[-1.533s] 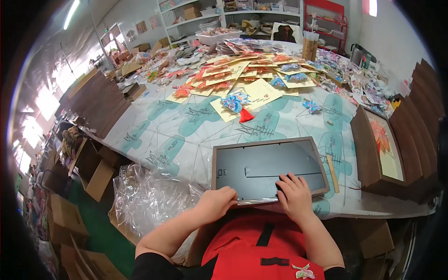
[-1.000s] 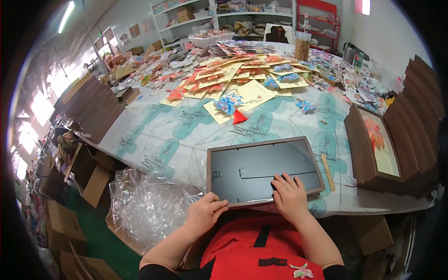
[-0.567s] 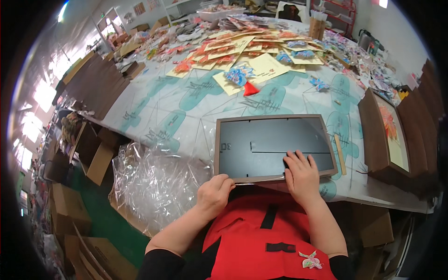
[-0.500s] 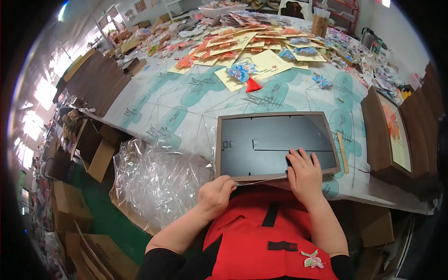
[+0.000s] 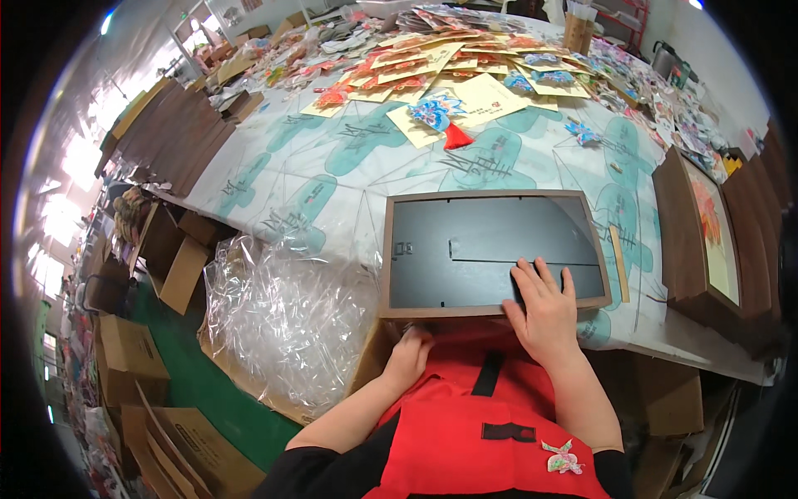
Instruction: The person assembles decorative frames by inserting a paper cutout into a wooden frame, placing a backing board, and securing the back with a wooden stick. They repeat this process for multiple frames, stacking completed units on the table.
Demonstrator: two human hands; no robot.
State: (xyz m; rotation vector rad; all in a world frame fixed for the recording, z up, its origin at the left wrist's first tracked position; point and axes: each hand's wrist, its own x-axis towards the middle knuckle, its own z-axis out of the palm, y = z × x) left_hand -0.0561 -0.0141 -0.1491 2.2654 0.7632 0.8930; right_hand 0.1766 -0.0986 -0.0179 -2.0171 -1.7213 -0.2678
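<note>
A brown picture frame [image 5: 490, 314] lies face down on the table edge nearest me, its black backing board [image 5: 490, 233] showing with small metal tabs and a folded stand strip. My right hand [image 5: 547, 309] rests on the lower right of the backing, fingers spread. Just below the frame's near edge, left of centre, my left hand [image 5: 407, 358] is closed with curled fingers. What it pinches, if anything, is hidden. A thin wooden strip [image 5: 620, 264] lies beside the frame's right side.
A carton of crumpled clear plastic film [image 5: 287, 324] stands at my left. Brown frames are stacked at far left [image 5: 170, 137] and right [image 5: 694, 241]. Yellow cards [image 5: 490, 98] with blue and orange ornaments heap at the back, a red tassel [image 5: 457, 137] in front. Cardboard boxes [image 5: 129, 358] stand on the green floor.
My left hand has dropped from the frame's near edge, where it pinched a strand of clear film, to just below it. That strand no longer shows. The right hand stays on the backing.
</note>
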